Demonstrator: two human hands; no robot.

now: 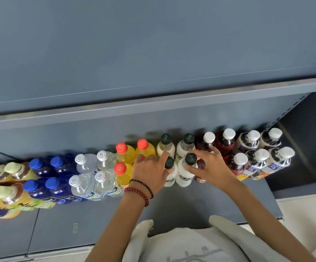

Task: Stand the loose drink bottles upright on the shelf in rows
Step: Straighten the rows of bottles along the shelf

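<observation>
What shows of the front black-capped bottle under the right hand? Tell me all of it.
The bottle is clear plastic filled with milky white drink, with a black cap bearing a green mark and a dark-lettered band low on its body. It stands upright in the front row on the grey shelf. The right hand pinches its neck below the cap; a matching bottle touches its left side.

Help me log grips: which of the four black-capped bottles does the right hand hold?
The front-right black-capped bottle, beside the red drinks; the right hand pinches its neck.
</observation>
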